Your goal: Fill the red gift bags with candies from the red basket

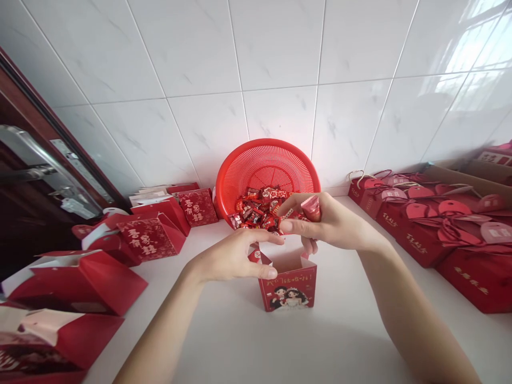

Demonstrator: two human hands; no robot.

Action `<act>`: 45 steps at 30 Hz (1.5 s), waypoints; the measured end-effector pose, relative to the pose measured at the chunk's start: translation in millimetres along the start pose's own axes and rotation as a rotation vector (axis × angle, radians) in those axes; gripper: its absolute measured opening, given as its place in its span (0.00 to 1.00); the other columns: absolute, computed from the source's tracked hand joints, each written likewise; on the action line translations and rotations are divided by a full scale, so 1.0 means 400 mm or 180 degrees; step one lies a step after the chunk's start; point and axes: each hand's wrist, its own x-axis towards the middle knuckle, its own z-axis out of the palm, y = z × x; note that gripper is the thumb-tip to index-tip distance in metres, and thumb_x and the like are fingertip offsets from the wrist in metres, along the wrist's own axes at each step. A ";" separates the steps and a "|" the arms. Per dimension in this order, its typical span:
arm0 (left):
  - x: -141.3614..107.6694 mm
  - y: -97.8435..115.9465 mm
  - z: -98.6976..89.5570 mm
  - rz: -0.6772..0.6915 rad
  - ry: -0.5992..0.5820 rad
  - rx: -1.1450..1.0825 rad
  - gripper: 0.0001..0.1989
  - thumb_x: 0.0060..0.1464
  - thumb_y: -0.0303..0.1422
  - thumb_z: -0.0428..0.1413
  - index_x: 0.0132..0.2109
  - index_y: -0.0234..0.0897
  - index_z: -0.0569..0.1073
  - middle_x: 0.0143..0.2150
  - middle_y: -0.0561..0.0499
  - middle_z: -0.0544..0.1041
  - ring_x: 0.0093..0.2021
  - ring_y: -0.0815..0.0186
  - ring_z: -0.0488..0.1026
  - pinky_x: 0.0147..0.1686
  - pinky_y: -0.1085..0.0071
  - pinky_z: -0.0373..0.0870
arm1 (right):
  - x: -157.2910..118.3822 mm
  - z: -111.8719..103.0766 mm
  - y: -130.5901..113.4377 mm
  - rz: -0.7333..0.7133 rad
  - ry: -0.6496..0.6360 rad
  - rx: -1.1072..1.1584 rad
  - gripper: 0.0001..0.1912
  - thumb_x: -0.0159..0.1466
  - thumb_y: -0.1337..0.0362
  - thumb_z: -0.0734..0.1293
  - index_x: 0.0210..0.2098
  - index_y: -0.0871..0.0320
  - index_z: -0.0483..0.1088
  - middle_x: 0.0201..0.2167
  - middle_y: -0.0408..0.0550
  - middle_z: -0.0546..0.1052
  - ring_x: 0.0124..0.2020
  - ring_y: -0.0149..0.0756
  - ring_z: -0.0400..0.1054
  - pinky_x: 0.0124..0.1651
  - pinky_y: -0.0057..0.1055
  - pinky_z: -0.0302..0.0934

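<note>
A small red gift box (288, 290) with a printed bride and groom stands upright on the white surface, its top open. My left hand (240, 256) grips its upper left side, thumb on the front edge and fingers over the opening. Just above the box's right side is my right hand (326, 224), its fingers closed around a pink-red wrapped candy (311, 208) whose twisted end sticks up. Behind both hands a red plastic basket (268, 154) leans against the wall. Many red-wrapped candies (256, 210) lie in its lower part, partly hidden by my right hand.
Open red paper boxes (108, 277) line the left side, beside a dark door with a metal handle (32, 152). On the right stand rows of closed red boxes (416, 234) with ribbons and cords, and cardboard (460, 178) behind them. A tiled wall (280, 58) bounds the white surface (248, 341).
</note>
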 end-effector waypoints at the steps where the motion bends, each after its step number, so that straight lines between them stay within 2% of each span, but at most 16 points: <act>1: 0.000 0.000 0.000 0.0023 -0.0001 -0.0027 0.26 0.44 0.38 0.70 0.54 0.47 0.81 0.53 0.48 0.82 0.46 0.54 0.81 0.39 0.68 0.76 | 0.002 0.003 0.000 0.0073 0.0045 0.0167 0.18 0.64 0.48 0.72 0.34 0.57 0.74 0.17 0.38 0.70 0.16 0.34 0.71 0.18 0.27 0.63; 4: 0.001 0.002 0.000 -0.0004 -0.0033 -0.0081 0.27 0.44 0.38 0.70 0.55 0.48 0.80 0.57 0.48 0.80 0.48 0.53 0.80 0.42 0.67 0.76 | 0.011 0.009 0.004 0.0246 0.0224 0.0613 0.25 0.64 0.41 0.69 0.27 0.56 0.67 0.16 0.40 0.69 0.14 0.32 0.68 0.15 0.26 0.60; 7: 0.002 0.007 -0.002 -0.0203 -0.0164 -0.0054 0.29 0.46 0.39 0.69 0.57 0.46 0.78 0.61 0.48 0.77 0.53 0.51 0.78 0.49 0.63 0.75 | 0.021 0.010 0.016 0.0340 0.0263 0.0977 0.27 0.63 0.39 0.69 0.26 0.57 0.67 0.21 0.45 0.74 0.14 0.30 0.67 0.15 0.26 0.62; 11: 0.002 0.014 -0.006 -0.0347 -0.0344 0.0042 0.31 0.48 0.40 0.68 0.60 0.45 0.75 0.66 0.49 0.73 0.59 0.49 0.73 0.57 0.59 0.71 | 0.029 0.007 0.026 0.0418 0.0164 0.1259 0.23 0.64 0.44 0.70 0.30 0.59 0.69 0.23 0.46 0.76 0.13 0.30 0.67 0.16 0.27 0.63; 15: 0.000 0.015 -0.007 -0.0411 -0.0361 0.0081 0.32 0.49 0.42 0.68 0.61 0.46 0.74 0.66 0.50 0.72 0.60 0.49 0.72 0.57 0.59 0.70 | 0.031 0.007 0.020 0.0524 0.0186 0.1406 0.19 0.61 0.52 0.73 0.28 0.57 0.64 0.17 0.39 0.69 0.12 0.31 0.66 0.14 0.25 0.60; 18: -0.001 0.016 -0.007 -0.0409 -0.0386 0.0095 0.31 0.49 0.42 0.67 0.60 0.46 0.74 0.64 0.51 0.73 0.58 0.51 0.74 0.55 0.62 0.71 | 0.031 0.006 0.019 0.0497 0.0037 0.1228 0.17 0.61 0.54 0.74 0.30 0.57 0.65 0.20 0.38 0.70 0.15 0.30 0.67 0.18 0.26 0.62; 22: 0.000 0.016 -0.006 -0.0419 -0.0366 0.0163 0.30 0.49 0.42 0.67 0.59 0.43 0.75 0.56 0.50 0.79 0.54 0.52 0.76 0.50 0.64 0.72 | 0.036 0.008 0.027 -0.0112 -0.0034 0.0503 0.16 0.63 0.53 0.73 0.31 0.59 0.71 0.26 0.42 0.73 0.26 0.30 0.69 0.30 0.27 0.63; 24: 0.001 0.014 -0.005 -0.0442 -0.0307 0.0239 0.28 0.48 0.43 0.67 0.56 0.41 0.77 0.49 0.50 0.81 0.51 0.52 0.77 0.48 0.64 0.72 | 0.038 0.012 0.033 -0.0285 0.0018 0.0029 0.17 0.64 0.52 0.72 0.29 0.60 0.74 0.27 0.43 0.73 0.29 0.31 0.66 0.31 0.28 0.60; 26: 0.002 0.011 -0.004 -0.0386 -0.0286 0.0263 0.26 0.48 0.43 0.67 0.54 0.40 0.78 0.46 0.50 0.82 0.50 0.52 0.77 0.46 0.65 0.72 | 0.039 0.017 0.039 -0.0264 -0.0058 -0.0281 0.17 0.63 0.52 0.73 0.30 0.59 0.75 0.27 0.44 0.74 0.29 0.32 0.66 0.30 0.29 0.59; 30: 0.003 0.008 -0.004 -0.0205 -0.0353 0.0171 0.27 0.49 0.41 0.67 0.57 0.44 0.77 0.48 0.53 0.81 0.54 0.54 0.75 0.49 0.66 0.71 | 0.036 0.023 0.042 -0.0106 -0.0275 -0.0585 0.15 0.61 0.52 0.74 0.32 0.59 0.76 0.29 0.46 0.76 0.31 0.34 0.68 0.32 0.30 0.61; 35: 0.005 0.001 -0.006 -0.0226 -0.0353 0.0129 0.30 0.49 0.42 0.68 0.60 0.48 0.75 0.57 0.53 0.79 0.58 0.52 0.73 0.55 0.63 0.69 | 0.029 0.023 0.027 -0.0293 0.0149 -0.0528 0.14 0.63 0.54 0.72 0.38 0.58 0.70 0.38 0.48 0.75 0.38 0.36 0.69 0.37 0.31 0.64; 37: 0.007 -0.005 -0.006 -0.0145 -0.0391 0.0053 0.30 0.49 0.41 0.68 0.60 0.50 0.75 0.61 0.53 0.77 0.61 0.52 0.71 0.58 0.61 0.67 | 0.025 0.023 0.019 -0.0210 0.0257 -0.0312 0.12 0.63 0.57 0.71 0.37 0.57 0.66 0.36 0.46 0.73 0.35 0.34 0.68 0.34 0.29 0.63; 40: 0.008 -0.010 -0.006 0.0072 -0.0433 -0.0045 0.29 0.51 0.39 0.67 0.60 0.52 0.75 0.63 0.54 0.76 0.64 0.52 0.69 0.62 0.61 0.64 | 0.020 0.021 0.008 0.0064 0.0165 0.0066 0.09 0.62 0.62 0.68 0.34 0.56 0.62 0.29 0.40 0.68 0.26 0.29 0.63 0.26 0.26 0.58; 45: 0.007 -0.006 -0.005 -0.0247 -0.0376 0.0076 0.31 0.49 0.40 0.68 0.61 0.49 0.74 0.57 0.53 0.79 0.53 0.55 0.75 0.52 0.63 0.70 | 0.018 0.008 0.009 0.0049 -0.0066 -0.0354 0.07 0.58 0.66 0.69 0.31 0.57 0.65 0.28 0.41 0.70 0.27 0.29 0.63 0.27 0.26 0.55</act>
